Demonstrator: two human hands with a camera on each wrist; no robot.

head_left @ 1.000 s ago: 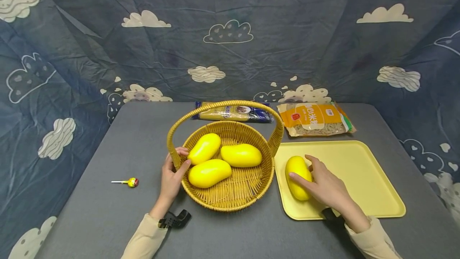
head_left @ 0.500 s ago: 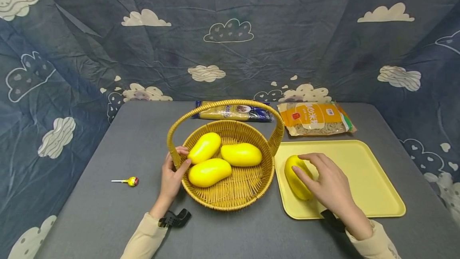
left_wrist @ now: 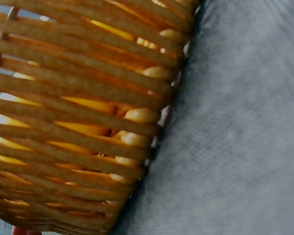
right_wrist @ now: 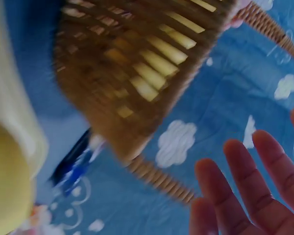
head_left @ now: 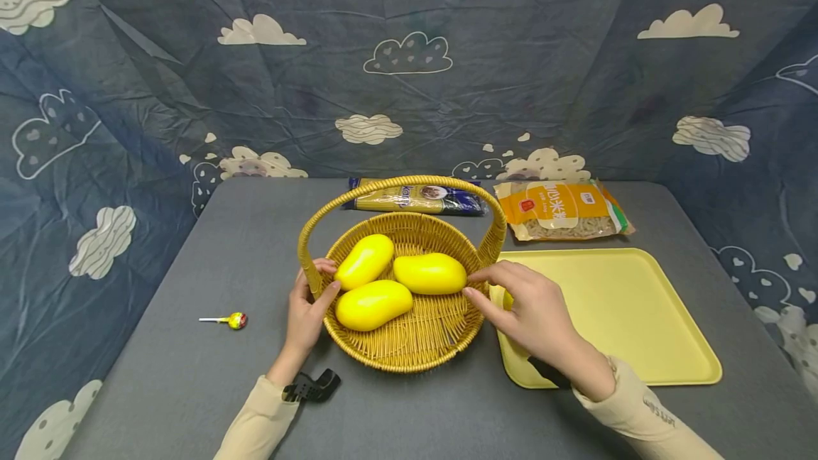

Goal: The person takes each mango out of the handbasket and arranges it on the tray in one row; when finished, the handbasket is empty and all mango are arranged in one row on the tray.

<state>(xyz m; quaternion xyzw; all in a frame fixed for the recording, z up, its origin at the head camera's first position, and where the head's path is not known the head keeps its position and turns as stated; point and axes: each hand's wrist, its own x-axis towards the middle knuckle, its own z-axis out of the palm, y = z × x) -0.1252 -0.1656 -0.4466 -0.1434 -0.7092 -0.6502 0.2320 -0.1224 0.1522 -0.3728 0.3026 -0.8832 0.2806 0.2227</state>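
A round wicker basket [head_left: 409,362] with an arched handle stands in the middle of the table, and three yellow mangoes [head_left: 429,274] lie inside it. My left hand [head_left: 308,318] grips the basket's left rim at the foot of the handle. In the left wrist view the woven basket wall [left_wrist: 78,98] fills the left half. My right hand [head_left: 533,311] hovers by the basket's right rim, its fingers [right_wrist: 240,176] relaxed and holding nothing. Mostly hidden beneath it, another mango [right_wrist: 7,186] rests on the yellow tray [head_left: 639,318].
Behind the basket lies a blue packet [head_left: 415,199] of what looks like pasta. An orange bag of grain [head_left: 562,211] sits behind the tray. Off to the left is a lollipop [head_left: 235,321]. A cloud-patterned cloth [head_left: 409,105] hangs around the table's back and sides.
The right hand has come off the mango on the tray and moved left to the basket's right rim. The left hand and the basket have stayed put.
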